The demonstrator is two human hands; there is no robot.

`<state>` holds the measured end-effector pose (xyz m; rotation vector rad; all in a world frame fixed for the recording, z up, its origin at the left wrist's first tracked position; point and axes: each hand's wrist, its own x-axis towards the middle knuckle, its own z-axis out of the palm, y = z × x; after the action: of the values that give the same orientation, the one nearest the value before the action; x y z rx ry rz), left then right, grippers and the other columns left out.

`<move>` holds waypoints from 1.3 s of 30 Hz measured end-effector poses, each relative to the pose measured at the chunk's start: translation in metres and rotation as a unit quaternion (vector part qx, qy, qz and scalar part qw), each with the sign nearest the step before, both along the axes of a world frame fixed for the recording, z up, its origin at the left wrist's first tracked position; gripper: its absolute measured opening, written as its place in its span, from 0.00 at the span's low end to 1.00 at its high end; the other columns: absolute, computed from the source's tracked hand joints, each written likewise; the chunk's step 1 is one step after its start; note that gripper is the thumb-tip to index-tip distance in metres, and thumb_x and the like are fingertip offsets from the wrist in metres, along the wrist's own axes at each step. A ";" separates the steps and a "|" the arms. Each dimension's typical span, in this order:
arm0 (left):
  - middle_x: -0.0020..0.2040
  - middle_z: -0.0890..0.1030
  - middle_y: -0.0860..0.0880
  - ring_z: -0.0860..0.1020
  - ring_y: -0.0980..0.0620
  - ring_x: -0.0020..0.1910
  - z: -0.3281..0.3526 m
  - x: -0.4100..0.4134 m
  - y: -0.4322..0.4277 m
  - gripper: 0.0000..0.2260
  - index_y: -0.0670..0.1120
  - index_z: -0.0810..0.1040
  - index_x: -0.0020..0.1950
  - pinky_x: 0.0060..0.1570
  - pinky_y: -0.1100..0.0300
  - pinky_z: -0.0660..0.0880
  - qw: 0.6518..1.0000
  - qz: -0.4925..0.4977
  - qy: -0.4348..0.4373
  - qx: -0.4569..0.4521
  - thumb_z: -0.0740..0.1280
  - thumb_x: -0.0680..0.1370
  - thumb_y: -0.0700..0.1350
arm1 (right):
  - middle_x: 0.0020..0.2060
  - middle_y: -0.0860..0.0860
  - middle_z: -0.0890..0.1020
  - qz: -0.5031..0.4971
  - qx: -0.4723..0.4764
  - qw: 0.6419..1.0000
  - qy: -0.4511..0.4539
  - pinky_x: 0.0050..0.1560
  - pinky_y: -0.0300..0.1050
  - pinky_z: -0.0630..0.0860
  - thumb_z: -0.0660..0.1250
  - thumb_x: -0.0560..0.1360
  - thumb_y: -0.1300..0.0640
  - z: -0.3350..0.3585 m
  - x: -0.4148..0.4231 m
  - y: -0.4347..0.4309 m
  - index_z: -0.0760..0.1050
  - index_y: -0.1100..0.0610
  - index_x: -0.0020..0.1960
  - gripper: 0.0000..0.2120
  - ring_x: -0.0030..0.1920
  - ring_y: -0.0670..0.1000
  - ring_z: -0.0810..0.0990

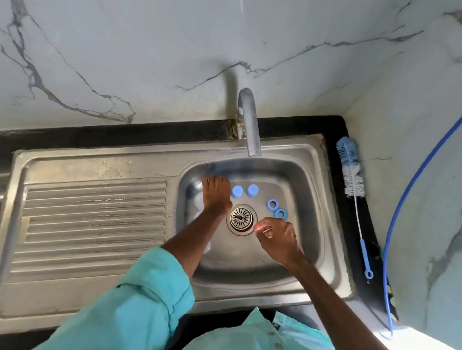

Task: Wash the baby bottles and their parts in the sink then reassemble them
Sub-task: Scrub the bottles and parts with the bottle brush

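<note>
In the steel sink (312, 196), my left hand (215, 197) reaches to the basin's left side, its fingers bent down over a clear bottle (197, 200) that is mostly hidden beneath it. A second clear bottle (207, 247) shows faintly beside my left forearm. My right hand (276, 238) is just right of the drain (242, 218) and pinches a small clear part (261, 227) between thumb and fingers. Two blue caps (236, 192) (252, 190) stand behind the drain. Two blue rings (272, 205) (281, 213) lie to its right.
The faucet (250, 127) arches over the basin's back edge with no water running. A blue and white bottle brush (352, 179) lies on the black counter at the right. A blue hose (413, 186) runs along the right wall. The ribbed drainboard (92, 220) extends left.
</note>
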<state>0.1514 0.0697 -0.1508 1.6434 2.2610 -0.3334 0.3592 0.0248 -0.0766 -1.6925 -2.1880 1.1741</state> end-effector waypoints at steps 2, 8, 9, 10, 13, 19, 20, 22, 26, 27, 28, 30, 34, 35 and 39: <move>0.66 0.76 0.45 0.72 0.44 0.69 -0.013 -0.003 0.006 0.24 0.46 0.71 0.70 0.73 0.46 0.60 1.000 -0.023 0.005 -0.012 0.70 0.74 0.42 | 0.39 0.44 0.87 -0.003 -0.017 1.000 -0.011 0.41 0.30 0.76 0.67 0.73 0.57 -0.003 0.001 -0.001 0.85 0.51 0.43 0.08 0.37 0.43 0.85; 0.67 0.77 0.44 0.72 0.42 0.70 -0.043 -0.011 0.010 0.27 0.48 0.67 0.75 0.74 0.43 0.61 0.997 -0.070 0.007 -0.015 0.69 0.77 0.41 | 0.38 0.41 0.85 0.004 -0.032 0.999 -0.021 0.40 0.33 0.77 0.69 0.74 0.59 -0.008 0.004 -0.005 0.84 0.49 0.41 0.08 0.35 0.42 0.83; 0.66 0.77 0.45 0.73 0.43 0.69 -0.046 -0.012 0.010 0.25 0.48 0.68 0.74 0.73 0.44 0.63 0.997 -0.075 0.007 -0.009 0.69 0.77 0.41 | 0.38 0.41 0.86 -0.001 -0.040 0.999 -0.019 0.41 0.32 0.77 0.69 0.74 0.59 -0.008 0.004 -0.005 0.84 0.49 0.42 0.08 0.36 0.42 0.84; 0.64 0.78 0.45 0.74 0.43 0.68 -0.048 -0.012 0.011 0.24 0.48 0.70 0.73 0.71 0.45 0.64 0.997 -0.079 0.005 -0.004 0.68 0.77 0.41 | 0.38 0.41 0.86 -0.004 -0.047 0.999 -0.019 0.41 0.30 0.76 0.69 0.75 0.58 -0.008 0.003 -0.005 0.84 0.48 0.43 0.07 0.36 0.41 0.84; 0.62 0.80 0.46 0.75 0.44 0.65 -0.052 -0.013 0.016 0.21 0.49 0.72 0.69 0.67 0.48 0.66 0.996 -0.086 -0.015 -0.005 0.68 0.77 0.41 | 0.37 0.40 0.86 -0.016 -0.075 0.997 -0.009 0.40 0.28 0.75 0.70 0.75 0.59 -0.010 0.001 -0.003 0.85 0.49 0.44 0.07 0.37 0.39 0.85; 0.59 0.80 0.46 0.76 0.45 0.62 -0.049 -0.016 0.023 0.14 0.47 0.75 0.64 0.64 0.52 0.69 0.995 -0.101 -0.001 -0.003 0.67 0.79 0.40 | 0.37 0.37 0.84 -0.013 -0.073 0.997 -0.004 0.43 0.31 0.76 0.70 0.75 0.59 -0.001 -0.004 0.001 0.85 0.50 0.45 0.07 0.38 0.40 0.85; 0.60 0.80 0.46 0.75 0.45 0.63 -0.049 -0.016 0.024 0.15 0.47 0.74 0.65 0.64 0.52 0.69 0.995 -0.098 -0.004 -0.006 0.68 0.79 0.41 | 0.37 0.36 0.83 -0.013 -0.073 0.997 -0.004 0.42 0.29 0.75 0.70 0.75 0.59 0.001 -0.003 0.001 0.85 0.49 0.44 0.07 0.38 0.40 0.85; 0.63 0.78 0.45 0.74 0.45 0.65 -0.049 -0.015 0.023 0.19 0.46 0.73 0.68 0.66 0.52 0.68 0.995 -0.097 0.000 -0.006 0.70 0.78 0.42 | 0.37 0.36 0.83 -0.005 -0.067 0.998 -0.009 0.41 0.26 0.72 0.70 0.75 0.58 0.006 0.001 -0.002 0.85 0.49 0.44 0.06 0.38 0.40 0.84; 0.64 0.78 0.46 0.73 0.45 0.66 -0.056 -0.012 0.024 0.21 0.47 0.71 0.70 0.65 0.52 0.67 0.995 -0.097 0.015 -0.026 0.71 0.78 0.46 | 0.34 0.38 0.82 -0.005 -0.074 0.997 -0.003 0.39 0.23 0.71 0.70 0.75 0.61 0.007 0.014 -0.010 0.85 0.52 0.43 0.07 0.37 0.35 0.82; 0.63 0.79 0.47 0.74 0.45 0.65 -0.059 -0.013 0.023 0.20 0.48 0.72 0.69 0.65 0.52 0.68 0.994 -0.098 0.020 -0.033 0.70 0.78 0.46 | 0.34 0.38 0.82 -0.002 -0.072 0.997 -0.005 0.39 0.23 0.71 0.70 0.75 0.62 0.007 0.017 -0.013 0.85 0.53 0.43 0.07 0.35 0.34 0.81; 0.63 0.79 0.47 0.74 0.45 0.64 -0.062 -0.013 0.023 0.19 0.48 0.72 0.68 0.65 0.52 0.68 0.994 -0.099 0.024 -0.039 0.70 0.78 0.46 | 0.35 0.38 0.82 0.001 -0.069 0.998 -0.008 0.40 0.23 0.71 0.70 0.74 0.63 0.006 0.019 -0.015 0.85 0.55 0.43 0.06 0.35 0.34 0.81; 0.62 0.79 0.47 0.74 0.46 0.63 -0.065 -0.014 0.021 0.18 0.49 0.73 0.67 0.64 0.52 0.68 0.993 -0.105 0.031 -0.041 0.71 0.78 0.46 | 0.36 0.39 0.82 0.001 -0.063 0.998 -0.010 0.41 0.22 0.70 0.71 0.74 0.64 0.005 0.022 -0.020 0.85 0.55 0.43 0.06 0.36 0.37 0.82; 0.60 0.80 0.47 0.75 0.46 0.62 -0.073 -0.016 0.022 0.17 0.49 0.74 0.65 0.63 0.52 0.69 0.993 -0.108 0.031 -0.021 0.71 0.78 0.44 | 0.37 0.40 0.84 -0.014 -0.061 0.998 -0.006 0.41 0.23 0.70 0.72 0.74 0.64 -0.002 0.024 -0.027 0.85 0.55 0.44 0.06 0.34 0.35 0.81; 0.59 0.80 0.47 0.75 0.45 0.62 -0.073 -0.016 0.022 0.16 0.49 0.75 0.64 0.63 0.52 0.69 0.994 -0.107 0.026 -0.016 0.71 0.77 0.44 | 0.38 0.41 0.84 -0.014 -0.062 0.998 -0.007 0.40 0.22 0.70 0.72 0.74 0.64 -0.003 0.024 -0.029 0.85 0.55 0.44 0.06 0.34 0.33 0.79; 0.57 0.80 0.45 0.75 0.44 0.61 -0.067 -0.016 0.016 0.16 0.48 0.75 0.63 0.61 0.53 0.68 0.995 -0.092 0.012 0.031 0.69 0.77 0.39 | 0.39 0.44 0.85 -0.017 -0.074 0.997 -0.006 0.40 0.22 0.71 0.71 0.74 0.63 -0.003 0.021 -0.036 0.86 0.56 0.46 0.06 0.36 0.39 0.82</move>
<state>0.1352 0.0857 -0.2175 1.8958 2.1609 -0.3294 0.3803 -0.0116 -0.0796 -1.7898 -2.1183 1.3506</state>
